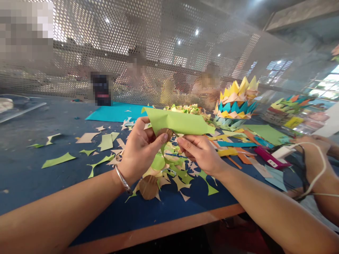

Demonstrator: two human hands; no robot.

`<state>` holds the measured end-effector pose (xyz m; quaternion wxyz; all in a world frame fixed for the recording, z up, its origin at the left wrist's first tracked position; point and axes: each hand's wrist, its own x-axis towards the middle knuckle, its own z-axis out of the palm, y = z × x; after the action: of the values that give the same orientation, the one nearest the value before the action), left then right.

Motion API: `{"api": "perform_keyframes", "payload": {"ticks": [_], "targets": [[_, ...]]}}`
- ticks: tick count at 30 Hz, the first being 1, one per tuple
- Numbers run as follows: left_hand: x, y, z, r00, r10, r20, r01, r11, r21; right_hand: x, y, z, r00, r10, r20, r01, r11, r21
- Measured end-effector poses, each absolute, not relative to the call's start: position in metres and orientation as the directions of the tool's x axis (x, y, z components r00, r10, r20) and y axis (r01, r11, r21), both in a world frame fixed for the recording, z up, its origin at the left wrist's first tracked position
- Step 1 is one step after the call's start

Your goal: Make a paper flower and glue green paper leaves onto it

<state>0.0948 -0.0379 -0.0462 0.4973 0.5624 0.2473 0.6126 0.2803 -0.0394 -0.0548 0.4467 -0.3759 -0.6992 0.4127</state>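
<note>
My left hand (141,148) is closed on a sheet of light green paper (180,121), raised above the table. Its thumb presses a small round brown disc (165,132) against the sheet's lower left part. My right hand (200,151) has its fingers pinched together just right of the disc, below the paper's lower edge. A thin dark tip shows at those fingertips, but most of what they hold is hidden. Under both hands lie green and peach paper scraps (181,181). A second, larger brown disc (149,187) rests on the scraps near the front.
The table (79,190) is dark blue, with a perforated panel (159,70) behind it. Blue paper (116,112) lies at the back. Layered paper crowns (237,106) stand at the right, near a magenta power strip (271,157) and a white cable. Another person's hand (311,151) is beyond them.
</note>
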Motion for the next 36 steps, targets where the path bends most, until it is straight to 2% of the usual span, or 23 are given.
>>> {"api": "perform_keyframes", "payload": {"ticks": [9,15,29,36], "targets": [[0.093,-0.036,-0.046,0.125,0.864,0.488,-0.140,-0.472,0.871,0.280,-0.040,-0.057,-0.304,0.916,0.263,0.162,0.321,-0.933],[0.094,-0.032,-0.046,0.114,0.875,0.470,-0.237,-0.436,0.868,0.280,-0.040,-0.056,-0.319,0.911,0.262,0.155,0.323,-0.933],[0.090,-0.030,-0.044,0.075,0.882,0.464,-0.240,-0.436,0.868,0.280,-0.042,-0.052,-0.350,0.910,0.221,0.164,0.291,-0.942],[0.092,-0.033,-0.045,0.182,0.896,0.404,-0.282,-0.346,0.895,0.280,-0.042,-0.051,-0.338,0.914,0.225,0.166,0.294,-0.941]]}}
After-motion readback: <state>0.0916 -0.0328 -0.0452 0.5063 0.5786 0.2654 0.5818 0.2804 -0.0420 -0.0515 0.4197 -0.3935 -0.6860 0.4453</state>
